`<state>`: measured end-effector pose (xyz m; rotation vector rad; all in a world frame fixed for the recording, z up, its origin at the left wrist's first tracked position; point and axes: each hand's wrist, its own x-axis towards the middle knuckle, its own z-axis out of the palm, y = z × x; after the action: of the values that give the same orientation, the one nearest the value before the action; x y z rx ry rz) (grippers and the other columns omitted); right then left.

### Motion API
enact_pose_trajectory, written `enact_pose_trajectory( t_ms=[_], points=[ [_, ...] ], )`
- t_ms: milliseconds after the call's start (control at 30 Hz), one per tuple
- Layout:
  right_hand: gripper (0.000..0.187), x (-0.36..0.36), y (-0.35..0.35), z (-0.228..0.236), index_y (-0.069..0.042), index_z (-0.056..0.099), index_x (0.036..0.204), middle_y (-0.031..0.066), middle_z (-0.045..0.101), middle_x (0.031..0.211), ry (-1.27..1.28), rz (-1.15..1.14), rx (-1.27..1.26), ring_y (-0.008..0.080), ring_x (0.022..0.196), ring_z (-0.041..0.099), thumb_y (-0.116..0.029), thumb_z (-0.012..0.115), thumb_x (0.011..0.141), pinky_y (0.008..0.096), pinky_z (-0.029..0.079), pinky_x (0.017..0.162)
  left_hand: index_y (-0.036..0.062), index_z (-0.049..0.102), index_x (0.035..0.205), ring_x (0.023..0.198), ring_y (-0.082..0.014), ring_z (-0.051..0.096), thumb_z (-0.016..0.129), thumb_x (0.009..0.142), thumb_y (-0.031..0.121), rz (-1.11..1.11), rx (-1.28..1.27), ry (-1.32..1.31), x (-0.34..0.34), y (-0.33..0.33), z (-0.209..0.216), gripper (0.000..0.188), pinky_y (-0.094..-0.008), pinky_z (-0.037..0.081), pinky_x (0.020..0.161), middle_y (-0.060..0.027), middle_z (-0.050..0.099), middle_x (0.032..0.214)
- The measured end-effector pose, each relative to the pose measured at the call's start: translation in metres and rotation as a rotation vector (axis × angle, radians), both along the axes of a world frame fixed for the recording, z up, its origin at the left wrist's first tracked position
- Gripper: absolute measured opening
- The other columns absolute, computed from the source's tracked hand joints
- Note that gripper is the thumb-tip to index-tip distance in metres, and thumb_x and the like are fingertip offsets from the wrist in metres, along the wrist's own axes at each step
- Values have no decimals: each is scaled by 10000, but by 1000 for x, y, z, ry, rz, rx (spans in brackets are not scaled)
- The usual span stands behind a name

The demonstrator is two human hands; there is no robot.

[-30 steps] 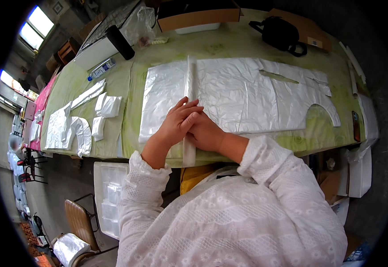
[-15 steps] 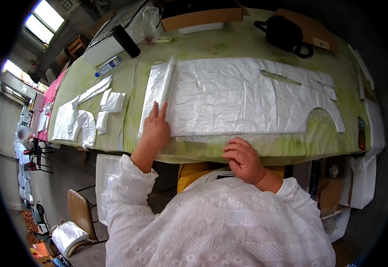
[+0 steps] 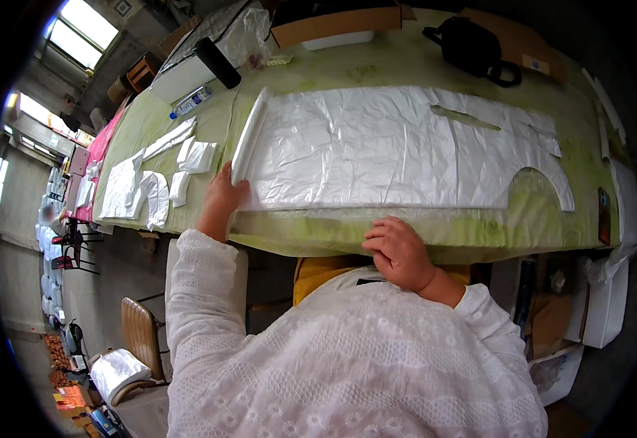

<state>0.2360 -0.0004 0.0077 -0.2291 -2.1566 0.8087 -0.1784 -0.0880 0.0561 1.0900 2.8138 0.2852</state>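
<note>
A thin white plastic apron (image 3: 362, 153) lies flat across the table, with a curved cut-out and narrow straps at its right end. Along its left end runs a raised, rolled-looking fold (image 3: 251, 135). My left hand (image 3: 224, 197) is at the near end of this fold, fingers and thumb closed around the plastic edge; the fingertips are partly hidden. Above the table's front edge, my right hand (image 3: 400, 254) is loosely curled, with nothing visible in it and apart from the apron.
Folded white plastic pieces (image 3: 132, 186), a water bottle (image 3: 191, 102) and a black cylinder (image 3: 216, 63) are at the left. A cardboard box (image 3: 337, 28) and a black bag (image 3: 470, 51) stand at the back. A phone (image 3: 604, 215) lies at the right edge.
My left hand has moved left, from lying spread on the plastic to gripping its edge. The raised fold now lies at the apron's left end. My right hand stays curled in place.
</note>
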Motion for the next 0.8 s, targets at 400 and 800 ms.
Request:
enact_pose_trajectory(
  t_ms=[400, 800],
  points=[
    [402, 1, -24, 30, -23, 481, 1387, 76, 605, 1169, -185, 214, -1278, 142, 966, 630, -147, 602, 1024, 297, 565, 784, 108, 373, 1521, 917, -158, 589, 603, 940, 122, 35, 619, -1453, 205, -23, -2, 625, -314, 534, 757, -73, 603, 1168],
    [233, -41, -32, 28, -33, 572, 1049, 48, 643, 927, -328, 133, -1446, 120, 803, 634, -262, 614, 1034, 283, 553, 719, 62, 72, 1631, 1175, -208, 620, 683, 899, -11, -304, 511, -1058, 245, -67, -14, 956, -328, 531, 970, -176, 541, 1400]
  ],
)
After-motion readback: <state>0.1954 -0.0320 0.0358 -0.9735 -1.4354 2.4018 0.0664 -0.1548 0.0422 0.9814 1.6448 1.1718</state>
